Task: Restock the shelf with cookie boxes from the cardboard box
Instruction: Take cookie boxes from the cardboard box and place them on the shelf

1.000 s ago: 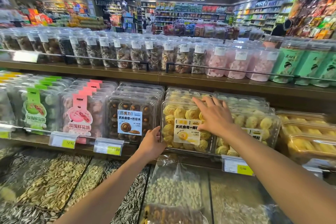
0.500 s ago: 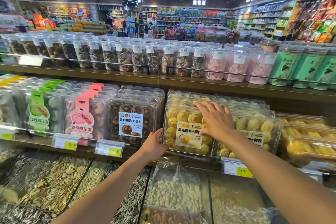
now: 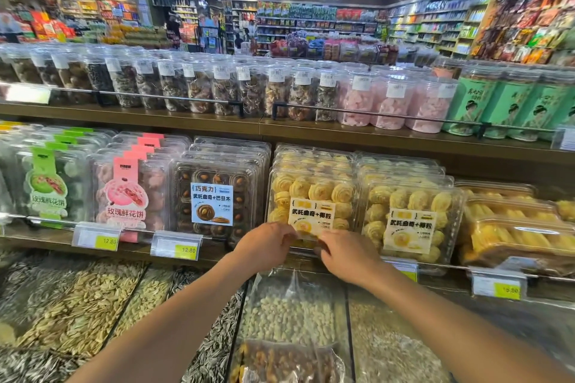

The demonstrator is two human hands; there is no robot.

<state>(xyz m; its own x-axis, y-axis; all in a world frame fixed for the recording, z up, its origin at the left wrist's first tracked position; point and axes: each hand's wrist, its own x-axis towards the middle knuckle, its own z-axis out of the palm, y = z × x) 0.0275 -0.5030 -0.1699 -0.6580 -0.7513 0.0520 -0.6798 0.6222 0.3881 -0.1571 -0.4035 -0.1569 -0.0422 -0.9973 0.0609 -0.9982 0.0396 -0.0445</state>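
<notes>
Yellow swirl cookies fill the clear cookie box [image 3: 311, 193], which stands upright at the front of its stack on the middle shelf [image 3: 140, 253], backed by more boxes of the same kind. A second ago the right hand lay flat on its upper face and the left hand sat at its lower left corner. Now both have dropped to the bottom front edge and meet under the label. The left hand [image 3: 264, 242] and right hand [image 3: 345, 253] touch the box there with fingers curled. They seem to pinch its lower rim, though the fingertips are partly hidden.

This box looks already placed, and the hands are probably only squaring it behind the rail [image 3: 448, 266]. The cardboard box is out of view. A matching yellow box [image 3: 410, 214] stands just beside it on the right and a chocolate cookie box [image 3: 214, 196] on the left. Bins of seeds [image 3: 77, 298] lie below the shelf.
</notes>
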